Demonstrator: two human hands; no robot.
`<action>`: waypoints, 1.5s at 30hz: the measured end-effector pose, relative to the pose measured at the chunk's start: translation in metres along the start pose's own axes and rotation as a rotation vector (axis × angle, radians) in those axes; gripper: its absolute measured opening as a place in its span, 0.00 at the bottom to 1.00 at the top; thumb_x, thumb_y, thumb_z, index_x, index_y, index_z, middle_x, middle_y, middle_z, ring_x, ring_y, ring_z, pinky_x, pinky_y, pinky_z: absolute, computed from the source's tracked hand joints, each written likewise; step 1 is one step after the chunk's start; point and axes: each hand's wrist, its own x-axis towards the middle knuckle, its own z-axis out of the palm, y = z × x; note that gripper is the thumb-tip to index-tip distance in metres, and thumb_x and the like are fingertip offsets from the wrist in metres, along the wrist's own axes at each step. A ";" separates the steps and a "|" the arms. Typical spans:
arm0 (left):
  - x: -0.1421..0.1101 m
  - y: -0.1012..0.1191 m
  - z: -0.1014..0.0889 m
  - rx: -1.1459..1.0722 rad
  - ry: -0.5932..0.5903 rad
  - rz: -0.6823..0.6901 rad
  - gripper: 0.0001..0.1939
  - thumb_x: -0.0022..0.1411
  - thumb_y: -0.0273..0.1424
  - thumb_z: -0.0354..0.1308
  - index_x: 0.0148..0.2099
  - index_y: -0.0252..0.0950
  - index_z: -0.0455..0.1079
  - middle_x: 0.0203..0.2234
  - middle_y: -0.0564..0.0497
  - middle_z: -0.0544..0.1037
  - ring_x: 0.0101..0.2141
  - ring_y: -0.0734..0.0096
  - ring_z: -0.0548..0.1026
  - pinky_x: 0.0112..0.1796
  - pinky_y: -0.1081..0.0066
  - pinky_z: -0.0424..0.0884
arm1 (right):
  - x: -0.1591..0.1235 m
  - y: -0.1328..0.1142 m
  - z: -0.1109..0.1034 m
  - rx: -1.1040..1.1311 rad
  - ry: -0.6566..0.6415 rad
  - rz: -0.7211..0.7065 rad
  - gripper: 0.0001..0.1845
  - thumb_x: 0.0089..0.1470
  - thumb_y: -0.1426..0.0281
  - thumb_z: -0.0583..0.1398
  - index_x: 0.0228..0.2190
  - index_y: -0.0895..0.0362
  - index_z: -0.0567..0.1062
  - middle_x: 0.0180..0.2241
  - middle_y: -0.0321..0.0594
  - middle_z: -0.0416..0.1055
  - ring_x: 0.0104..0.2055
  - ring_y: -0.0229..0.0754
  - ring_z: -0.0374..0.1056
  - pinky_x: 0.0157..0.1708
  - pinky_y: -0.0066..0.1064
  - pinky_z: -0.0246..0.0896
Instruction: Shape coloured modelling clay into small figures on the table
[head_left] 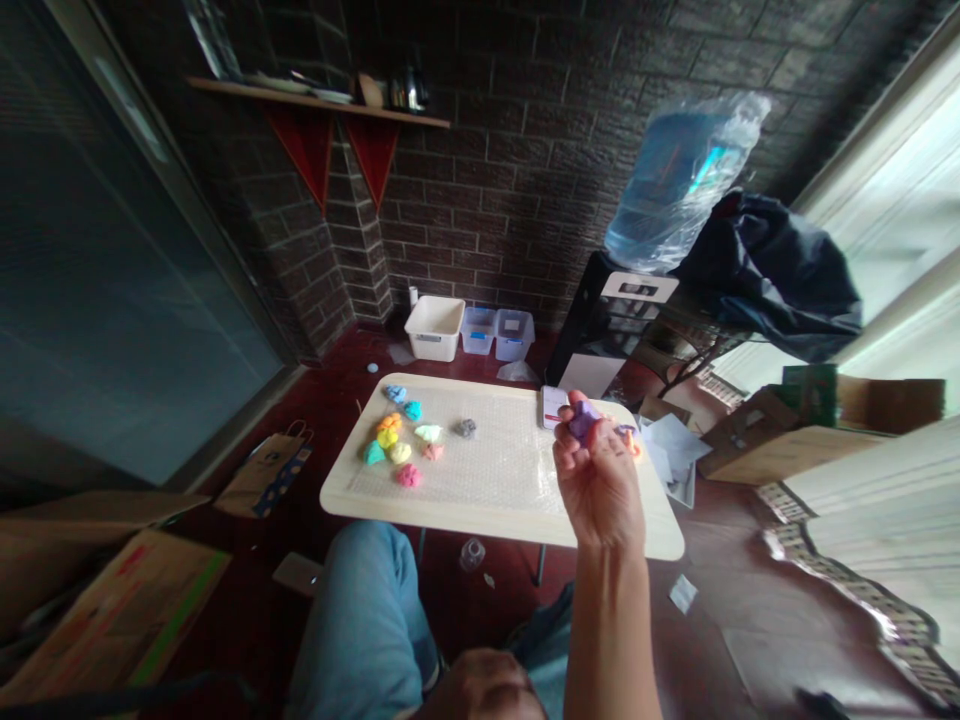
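Purple lump (583, 421), soft and irregular, long axis unclear, sits right of frame centre above our right hand's (600, 475) palm, its fingers (567, 440) curled closed around it. Our left hand (491, 685), lower middle, is farther, too blurred to tell its hold. Crumpled lumps (387, 438) dot the bench's (664, 535) left end.

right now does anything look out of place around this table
Yes, on the floor: a white scrap lies off the near right corner of the table, and a clear container shows below its near edge, both like stray litter. The purple lump in the right grip looks unremarkable.
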 end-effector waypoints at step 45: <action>0.132 0.051 -0.148 -1.493 0.685 -0.570 0.08 0.67 0.25 0.55 0.40 0.25 0.74 0.29 0.48 0.76 0.26 0.81 0.75 0.27 0.83 0.72 | -0.047 0.048 -0.010 -0.365 -0.159 0.115 0.24 0.58 0.61 0.63 0.55 0.45 0.70 0.53 0.40 0.74 0.56 0.45 0.69 0.57 0.41 0.64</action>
